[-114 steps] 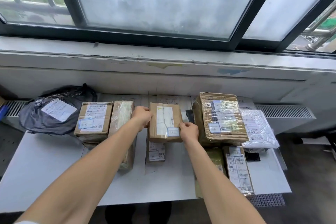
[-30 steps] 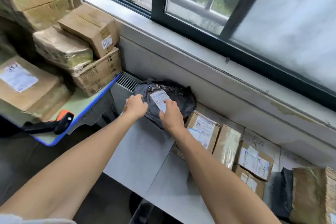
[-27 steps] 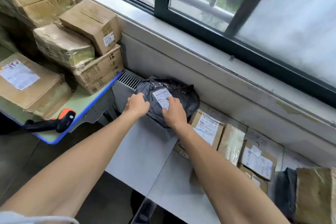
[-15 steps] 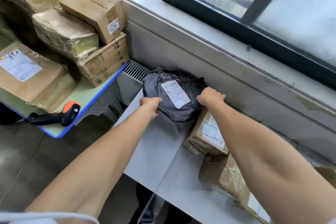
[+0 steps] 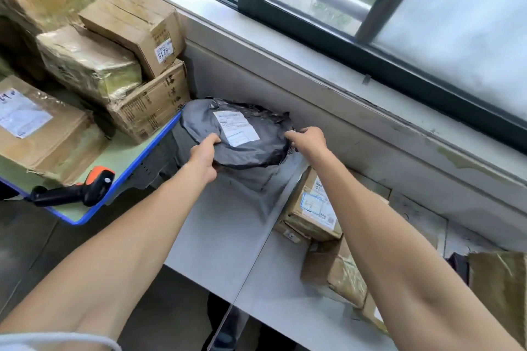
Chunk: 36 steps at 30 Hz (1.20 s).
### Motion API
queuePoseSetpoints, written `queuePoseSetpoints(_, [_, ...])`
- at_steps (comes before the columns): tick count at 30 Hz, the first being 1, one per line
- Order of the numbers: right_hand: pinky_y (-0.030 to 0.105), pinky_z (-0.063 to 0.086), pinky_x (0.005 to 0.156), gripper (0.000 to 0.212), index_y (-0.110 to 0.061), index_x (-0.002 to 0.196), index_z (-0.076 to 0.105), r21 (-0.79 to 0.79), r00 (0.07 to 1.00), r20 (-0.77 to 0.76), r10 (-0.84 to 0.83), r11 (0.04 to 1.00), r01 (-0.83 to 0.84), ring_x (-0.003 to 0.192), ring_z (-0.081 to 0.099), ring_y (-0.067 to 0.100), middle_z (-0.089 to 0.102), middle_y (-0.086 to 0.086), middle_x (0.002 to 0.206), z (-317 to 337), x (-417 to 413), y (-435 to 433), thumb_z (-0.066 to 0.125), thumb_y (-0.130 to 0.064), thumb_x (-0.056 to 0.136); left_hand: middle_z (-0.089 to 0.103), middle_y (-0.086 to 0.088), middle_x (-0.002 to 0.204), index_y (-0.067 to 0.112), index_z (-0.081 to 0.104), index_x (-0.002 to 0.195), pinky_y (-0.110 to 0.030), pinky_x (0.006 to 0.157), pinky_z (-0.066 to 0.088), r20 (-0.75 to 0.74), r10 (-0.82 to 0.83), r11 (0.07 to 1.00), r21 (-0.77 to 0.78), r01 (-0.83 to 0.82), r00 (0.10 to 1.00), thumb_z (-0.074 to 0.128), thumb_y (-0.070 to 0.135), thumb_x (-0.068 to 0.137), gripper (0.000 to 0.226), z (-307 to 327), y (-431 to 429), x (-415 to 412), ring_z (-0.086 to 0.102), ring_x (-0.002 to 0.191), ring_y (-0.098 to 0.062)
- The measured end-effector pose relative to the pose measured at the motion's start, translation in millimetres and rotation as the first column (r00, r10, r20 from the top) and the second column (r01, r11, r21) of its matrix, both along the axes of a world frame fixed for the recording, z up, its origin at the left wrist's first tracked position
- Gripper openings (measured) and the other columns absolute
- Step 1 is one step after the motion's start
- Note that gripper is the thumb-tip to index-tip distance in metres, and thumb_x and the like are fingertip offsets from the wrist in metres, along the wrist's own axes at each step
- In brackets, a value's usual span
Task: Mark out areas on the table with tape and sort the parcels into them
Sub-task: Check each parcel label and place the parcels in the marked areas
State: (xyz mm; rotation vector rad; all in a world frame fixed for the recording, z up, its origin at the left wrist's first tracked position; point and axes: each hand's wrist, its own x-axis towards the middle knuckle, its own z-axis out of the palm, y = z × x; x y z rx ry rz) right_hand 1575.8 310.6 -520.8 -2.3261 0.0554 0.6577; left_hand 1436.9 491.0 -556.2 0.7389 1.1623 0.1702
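At the far left a green table with a blue edge carries a stack of cartons and, nearer, a flat carton with a white label. All are taped shut, so their contents are hidden. An orange-and-black scanner lies at that table's near edge.

Just right of it, over the far left corner of the white table, is the grey parcel, a soft sealed plastic mailer. Its long axis runs roughly left to right, along the wall, with the left end a little farther away. Its shipping label faces up. The near edge is clear of the table, with shadow beneath. Whether the far edge rests on anything I cannot tell.

The left hand holds the near-left edge, thumb on top and the other fingers curled underneath, out of sight. The right hand grips the right end, fingers curled together over the edge, their tips lost in the plastic folds.

A thin line crosses the white table from below the mailer to the near edge; tape or seam, I cannot tell. Right of it a labelled box sits closed, partly behind the right forearm. Nearer lies a tape-wrapped parcel, and at the far right a brown parcel, both shut.
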Motion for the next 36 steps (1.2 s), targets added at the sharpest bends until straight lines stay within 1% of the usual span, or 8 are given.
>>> queuePoseSetpoints(3, [0.031, 0.041, 0.082, 0.063, -0.012, 0.126, 0.055, 0.103, 0.991, 0.059, -0.122, 0.988, 0.115, 0.107, 0.058, 0.025, 0.06, 0.006, 0.118, 13, -3, -3, 0.061, -0.056, 0.08, 0.069, -0.013, 0.094, 0.005, 0.058, 0.11, -0.034, 0.066, 0.056, 0.052, 0.014, 0.997, 0.075, -0.018, 0.999, 0.063, 0.01, 0.08, 0.031, 18, 14, -9, 0.066, 0.07, -0.024])
queuePoseSetpoints(5, [0.034, 0.047, 0.088, 0.077, -0.009, 0.134, 0.052, 0.3, 0.977, -0.099, -0.187, 0.931, 0.209, 0.109, 0.062, 0.023, 0.063, 0.005, 0.125, 26, -5, -4, 0.063, -0.062, 0.08, 0.07, -0.015, 0.096, 0.003, 0.06, 0.111, -0.036, 0.067, 0.057, 0.066, -0.058, 0.988, 0.145, 0.047, 0.996, 0.063, 0.01, 0.08, 0.031, 31, 21, -13, 0.066, 0.071, -0.025])
queuePoseSetpoints(7, [0.041, 0.052, 0.091, 0.064, -0.011, 0.122, 0.063, 0.505, 0.937, -0.324, -0.13, 0.814, 0.287, 0.107, 0.066, 0.029, 0.071, 0.009, 0.116, 42, -8, -10, 0.069, -0.058, 0.08, 0.07, -0.018, 0.102, 0.0, 0.062, 0.113, -0.036, 0.069, 0.057, 0.074, -0.163, 0.963, 0.228, 0.142, 0.984, 0.063, 0.009, 0.081, 0.033, 44, 22, -16, 0.066, 0.073, -0.026])
queuePoseSetpoints(10, [0.046, 0.057, 0.089, 0.042, -0.006, 0.116, 0.067, 0.633, 0.947, -0.322, -0.001, 0.743, 0.217, 0.097, 0.069, 0.034, 0.072, 0.019, 0.11, 62, -18, -25, 0.076, -0.031, 0.084, 0.069, -0.016, 0.1, 0.003, 0.063, 0.116, -0.031, 0.065, 0.055, 0.108, -0.289, 0.919, 0.31, 0.244, 0.951, 0.059, 0.003, 0.084, 0.032, 65, 16, -16, 0.066, 0.073, -0.025])
queuePoseSetpoints(13, [0.039, 0.061, 0.074, 0.033, 0.001, 0.115, 0.065, 0.683, 0.956, -0.291, -0.024, 0.695, 0.225, 0.082, 0.071, 0.03, 0.072, 0.021, 0.102, 74, -30, -53, 0.074, -0.011, 0.086, 0.069, -0.014, 0.097, 0.008, 0.061, 0.115, -0.028, 0.061, 0.055, 0.165, -0.402, 0.884, 0.326, 0.334, 0.901, 0.056, 0.003, 0.087, 0.029, 85, 3, -12, 0.066, 0.075, -0.026])
queuePoseSetpoints(17, [0.039, 0.06, 0.075, 0.032, 0.0, 0.116, 0.064, 0.669, 0.965, -0.257, -0.061, 0.709, 0.223, 0.084, 0.071, 0.03, 0.072, 0.021, 0.105, 79, -40, -102, 0.073, -0.007, 0.086, 0.07, -0.013, 0.113, 0.008, 0.059, 0.126, -0.038, 0.086, 0.055, 0.308, -0.496, 0.862, 0.285, 0.418, 0.812, 0.061, 0.014, 0.09, 0.036, 98, -19, 1, 0.067, 0.101, -0.03])
queuePoseSetpoints(22, [0.046, 0.055, 0.093, 0.034, 0.006, 0.117, 0.063, 0.647, 0.96, -0.255, -0.119, 0.716, 0.261, 0.091, 0.068, 0.032, 0.069, 0.023, 0.111, 79, -48, -159, 0.071, -0.003, 0.085, 0.074, -0.009, 0.101, 0.012, 0.068, 0.104, -0.038, 0.081, 0.056, 0.313, -0.566, 0.819, 0.317, 0.477, 0.763, 0.069, 0.006, 0.086, 0.019, 105, -59, 27, 0.072, 0.083, -0.023])
queuePoseSetpoints(36, [0.037, 0.059, 0.079, 0.034, 0.002, 0.117, 0.064, 0.635, 0.935, -0.262, -0.24, 0.686, 0.355, 0.092, 0.072, 0.029, 0.073, 0.018, 0.107, 67, -63, -239, 0.073, -0.007, 0.085, 0.076, -0.006, 0.094, 0.013, 0.068, 0.103, -0.03, 0.067, 0.057, 0.225, -0.674, 0.732, 0.326, 0.598, 0.703, 0.074, 0.014, 0.082, 0.021, 98, -125, 48, 0.073, 0.079, -0.02])
